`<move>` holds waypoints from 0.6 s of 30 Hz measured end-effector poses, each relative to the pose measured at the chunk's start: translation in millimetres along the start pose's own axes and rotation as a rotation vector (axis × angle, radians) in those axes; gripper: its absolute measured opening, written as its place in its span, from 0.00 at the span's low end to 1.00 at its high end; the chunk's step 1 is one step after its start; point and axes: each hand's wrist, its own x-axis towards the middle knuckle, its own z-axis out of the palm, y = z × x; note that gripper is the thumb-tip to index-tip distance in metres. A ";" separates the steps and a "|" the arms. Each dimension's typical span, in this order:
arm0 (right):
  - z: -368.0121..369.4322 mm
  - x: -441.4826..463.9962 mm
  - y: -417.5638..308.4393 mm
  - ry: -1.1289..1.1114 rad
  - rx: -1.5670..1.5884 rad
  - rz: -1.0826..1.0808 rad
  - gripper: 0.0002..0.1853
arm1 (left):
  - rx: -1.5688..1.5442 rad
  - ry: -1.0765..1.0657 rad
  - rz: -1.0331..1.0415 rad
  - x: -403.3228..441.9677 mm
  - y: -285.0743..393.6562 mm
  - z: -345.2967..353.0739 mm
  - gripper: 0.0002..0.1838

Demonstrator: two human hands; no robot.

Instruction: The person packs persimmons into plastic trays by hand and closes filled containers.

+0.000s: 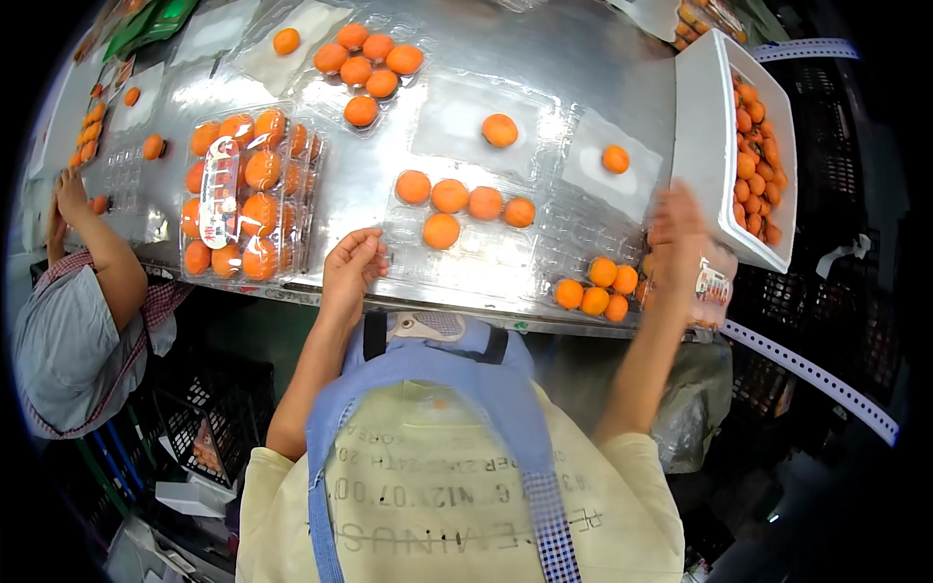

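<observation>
My left hand (355, 267) is by the table's front edge, its fingers loosely curled and apart with nothing visible in them. Just right of it lies a clear plastic tray (403, 256) with several round orange fruits (441, 231). Motion smears my right hand (677, 228), which is over the right end of the table beside a white foam box (702, 126). Below that hand is a labelled clear pack (714, 282), partly covered by my forearm. Next to it, more orange fruits (596, 299) sit in the near part of another clear tray (573, 233).
Stacked, labelled packs of fruit (260, 170) stand left of my left hand. Behind is another filled tray (369, 63). Single fruits (500, 130) rest on pale sheets. Loose fruit (758, 175) fills the foam box. A co-worker's hand (73, 197) is at far left.
</observation>
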 end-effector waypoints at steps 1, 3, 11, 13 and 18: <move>33.7 -21.6 6.2 -0.150 -0.237 -0.002 0.18 | 0.016 0.055 0.004 0.4 1.2 -0.1 0.10; 84.3 -57.5 46.1 -0.546 -0.340 0.096 0.16 | 0.149 0.101 0.067 5.9 -3.4 -6.3 0.09; 205.2 -144.7 107.0 -0.887 -0.722 -0.873 0.08 | 0.557 0.112 0.254 20.7 -29.6 -25.3 0.13; 211.3 -148.8 120.0 -0.902 -0.882 -0.980 0.07 | 0.544 0.123 0.250 20.7 -27.9 -25.9 0.13; 204.0 -145.1 107.1 -0.999 -0.956 -1.064 0.06 | 0.595 0.084 0.240 25.8 -30.3 -24.3 0.15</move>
